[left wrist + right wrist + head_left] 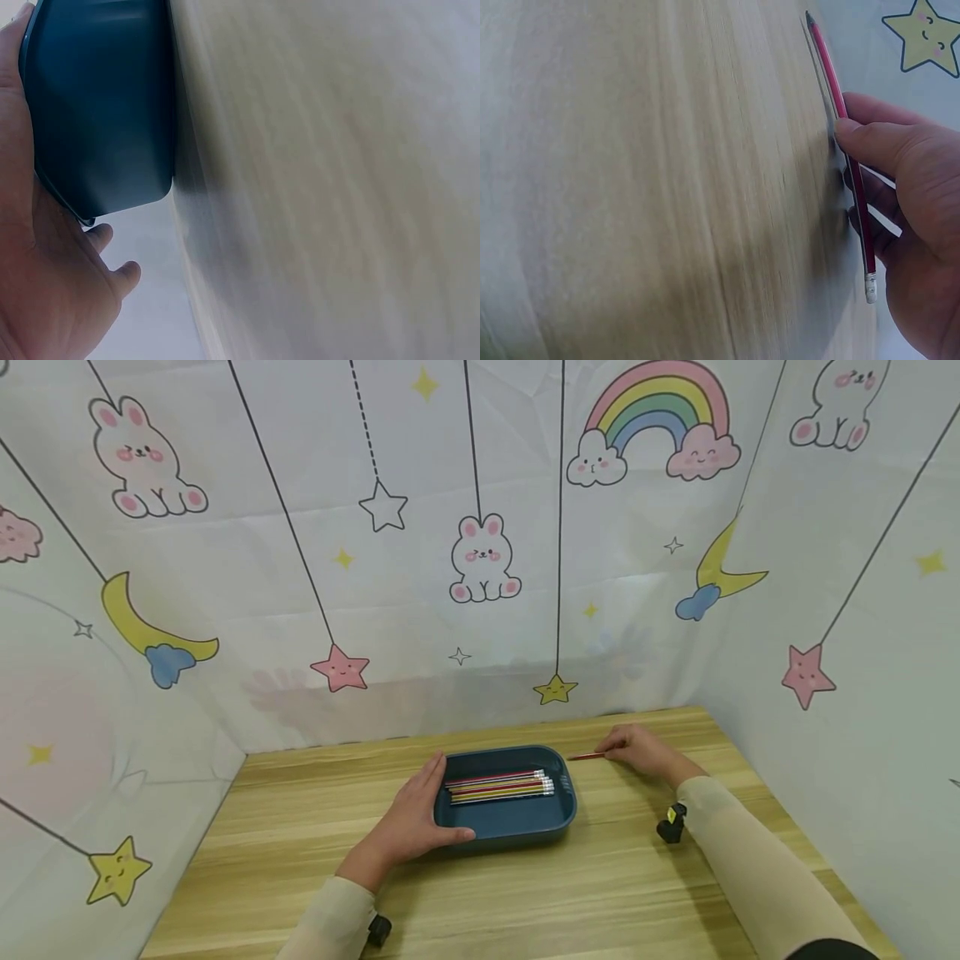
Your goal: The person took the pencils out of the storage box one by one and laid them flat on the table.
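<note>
A dark blue-green rectangular tray (517,837) stands on the table with several striped pencils (501,787) lying in it, white eraser ends to the right. Around the tray's left end, my left hand (408,817) holds on, thumb along the front rim and fingers at the back left corner. In the left wrist view the tray's side (105,97) fills the space beside the palm. Right of the tray, my right hand (636,750) pinches a red pencil (860,202) between thumb and fingers, just above the table. Its sharpened tip points left, toward the tray.
The wood-grain table (517,902) reaches back to a white cloth wall (420,610) printed with rabbits, stars and moons. Cloth also hangs at the left and right sides. A small black device (672,823) sits at the right wrist, another (380,931) at the left.
</note>
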The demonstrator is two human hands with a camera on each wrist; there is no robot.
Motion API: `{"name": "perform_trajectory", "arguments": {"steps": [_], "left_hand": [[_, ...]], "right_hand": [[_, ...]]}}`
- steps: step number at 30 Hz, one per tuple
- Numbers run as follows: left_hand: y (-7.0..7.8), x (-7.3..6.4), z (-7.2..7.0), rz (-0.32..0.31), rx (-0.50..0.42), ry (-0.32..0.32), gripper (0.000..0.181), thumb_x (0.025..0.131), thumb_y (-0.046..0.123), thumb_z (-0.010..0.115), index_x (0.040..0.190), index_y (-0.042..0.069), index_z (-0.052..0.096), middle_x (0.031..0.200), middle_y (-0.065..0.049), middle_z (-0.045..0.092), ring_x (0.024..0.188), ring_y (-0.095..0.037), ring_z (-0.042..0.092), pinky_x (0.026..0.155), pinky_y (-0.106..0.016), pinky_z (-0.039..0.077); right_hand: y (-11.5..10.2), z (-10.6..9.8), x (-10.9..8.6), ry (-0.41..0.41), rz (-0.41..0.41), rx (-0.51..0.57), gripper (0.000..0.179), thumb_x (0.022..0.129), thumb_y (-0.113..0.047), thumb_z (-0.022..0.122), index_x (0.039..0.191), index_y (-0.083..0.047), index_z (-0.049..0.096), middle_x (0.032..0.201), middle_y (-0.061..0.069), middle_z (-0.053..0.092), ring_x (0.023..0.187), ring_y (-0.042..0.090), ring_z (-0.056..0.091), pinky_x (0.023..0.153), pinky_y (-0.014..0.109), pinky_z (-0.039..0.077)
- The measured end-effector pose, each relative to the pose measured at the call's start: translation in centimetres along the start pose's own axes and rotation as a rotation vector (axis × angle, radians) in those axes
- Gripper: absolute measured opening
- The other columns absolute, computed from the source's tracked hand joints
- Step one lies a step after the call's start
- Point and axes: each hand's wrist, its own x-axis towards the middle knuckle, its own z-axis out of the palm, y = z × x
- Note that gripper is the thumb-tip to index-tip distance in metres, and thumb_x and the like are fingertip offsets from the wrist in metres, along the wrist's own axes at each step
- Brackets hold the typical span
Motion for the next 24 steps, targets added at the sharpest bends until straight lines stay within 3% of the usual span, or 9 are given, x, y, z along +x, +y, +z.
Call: {"name": "perform_trajectory", "arguments": {"steps": [8, 24], "left_hand": [[-0.06, -0.03, -0.02, 0.007, 0.001, -0.004, 0.139, 0.084, 0.076, 0.084, 0.179, 0.010, 0.007, 0.186, -0.010, 0.007, 0.170, -0.034, 0.012, 0.133, -0.063, 0.020], [-0.17, 0.06, 0.19, 0.006, -0.010, 0.003, 0.139, 0.084, 0.078, 0.084, 0.179, 0.010, 0.008, 0.186, -0.011, 0.008, 0.170, -0.035, 0.013, 0.132, -0.064, 0.020]], "right_hand": [[0.13, 0.32, 0.14, 0.020, 0.006, 0.004, 0.019, 0.104, -0.001, 0.075, 0.114, -0.010, 0.089, 0.110, 0.004, 0.078, 0.105, 0.027, 0.071, 0.092, 0.044, 0.058], [0.35, 0.37, 0.18, 0.014, 0.093, 0.072, 0.019, 0.106, -0.002, 0.073, 0.118, -0.007, 0.087, 0.113, 0.007, 0.077, 0.108, 0.027, 0.069, 0.094, 0.042, 0.057]]}}
